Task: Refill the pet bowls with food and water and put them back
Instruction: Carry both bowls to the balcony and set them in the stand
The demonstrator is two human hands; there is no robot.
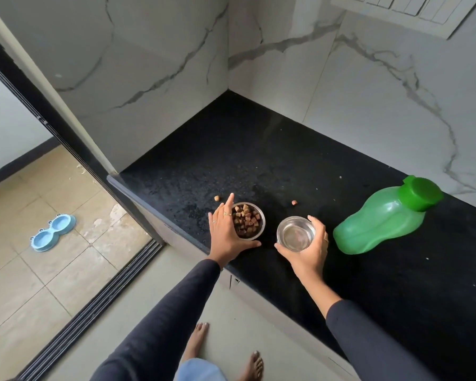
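Observation:
Two small steel bowls stand on the black counter (259, 149) near its front edge. The food bowl (252, 222) is full of brown kibble, and my left hand (227, 233) wraps round its left side, thumb under the near rim. The water bowl (294, 233) holds clear water, and my right hand (312, 248) grips its right and near rim. A green bottle (382, 218) with a green cap lies on its side to the right of the water bowl. On the floor to the left lies a blue double bowl holder (52, 232), both wells without bowls.
Two loose kibble pieces (217, 198) lie on the counter behind the bowls. White marble walls close the counter at the back and left. A dark sliding-door track (94, 298) crosses the tiled floor between me and the holder. My bare feet (198, 336) stand below.

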